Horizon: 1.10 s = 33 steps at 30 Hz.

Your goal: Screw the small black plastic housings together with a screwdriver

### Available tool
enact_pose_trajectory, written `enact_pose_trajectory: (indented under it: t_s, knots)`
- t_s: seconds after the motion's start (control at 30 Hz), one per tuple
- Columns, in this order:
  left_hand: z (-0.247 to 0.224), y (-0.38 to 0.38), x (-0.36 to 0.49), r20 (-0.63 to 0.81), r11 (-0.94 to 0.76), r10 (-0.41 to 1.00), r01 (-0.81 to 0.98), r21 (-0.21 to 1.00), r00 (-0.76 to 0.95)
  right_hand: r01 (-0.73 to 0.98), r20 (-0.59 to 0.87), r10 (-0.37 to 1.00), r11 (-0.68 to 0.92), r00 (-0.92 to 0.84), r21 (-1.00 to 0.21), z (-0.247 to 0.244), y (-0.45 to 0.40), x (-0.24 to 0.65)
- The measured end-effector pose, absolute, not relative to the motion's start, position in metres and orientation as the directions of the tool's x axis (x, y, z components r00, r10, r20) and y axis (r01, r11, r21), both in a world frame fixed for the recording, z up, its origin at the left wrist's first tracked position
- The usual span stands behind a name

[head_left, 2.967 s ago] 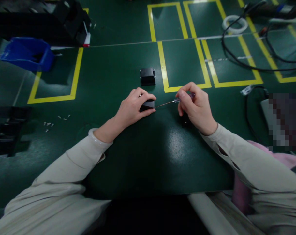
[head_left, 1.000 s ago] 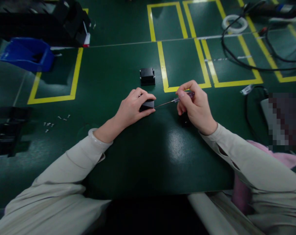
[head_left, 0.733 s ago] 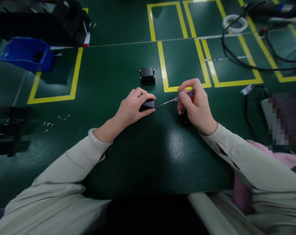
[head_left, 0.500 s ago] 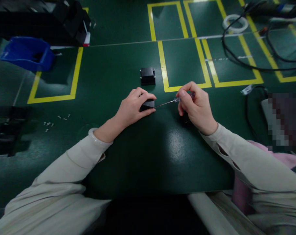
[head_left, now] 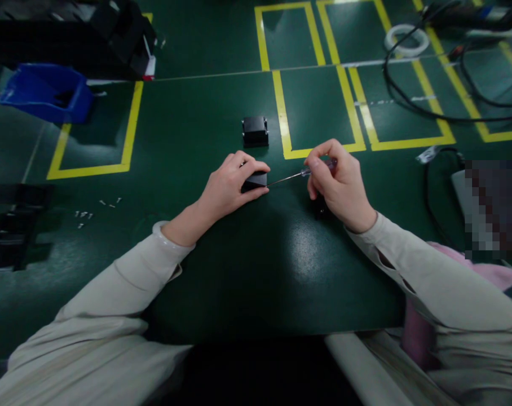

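Observation:
My left hand [head_left: 234,183] is closed around a small black block [head_left: 256,180] on the green table, thumb on the near side and fingers over the top. In my right hand [head_left: 336,183] is a screwdriver [head_left: 303,172] with a clear handle, pinched between thumb and fingers. Its thin shaft points left, and the tip meets the block's lower right corner. Just beyond my left hand stands a second black block [head_left: 255,131] with screws at its sides. Under my right hand a small dark thing [head_left: 322,210] is partly hidden; I cannot make out its kind.
Several loose screws [head_left: 84,214] lie on the left, near dark parts [head_left: 14,225]. A blue bin [head_left: 48,93] stands at the back left. To the right are a black cable [head_left: 391,90], a white ring [head_left: 407,40] and a pink cloth [head_left: 488,273]. Yellow tape [head_left: 323,151] marks the table [head_left: 247,270].

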<state>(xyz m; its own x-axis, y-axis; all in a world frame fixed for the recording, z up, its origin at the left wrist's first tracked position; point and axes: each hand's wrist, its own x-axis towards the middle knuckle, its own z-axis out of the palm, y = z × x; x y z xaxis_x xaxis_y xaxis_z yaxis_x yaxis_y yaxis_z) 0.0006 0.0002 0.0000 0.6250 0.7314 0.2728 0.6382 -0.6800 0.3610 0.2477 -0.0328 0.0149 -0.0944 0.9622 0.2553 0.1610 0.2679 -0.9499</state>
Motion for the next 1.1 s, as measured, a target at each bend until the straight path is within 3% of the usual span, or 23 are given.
enact_pose_trajectory:
  t_s: [1.1]
  knots:
    - [0.0008, 0.0001, 0.0007, 0.263, -0.674, 0.736, 0.641, 0.368, 0.624, 0.172, 0.245, 0.964, 0.260, -0.103, -0.950, 0.0191, -0.0344, 0.2464]
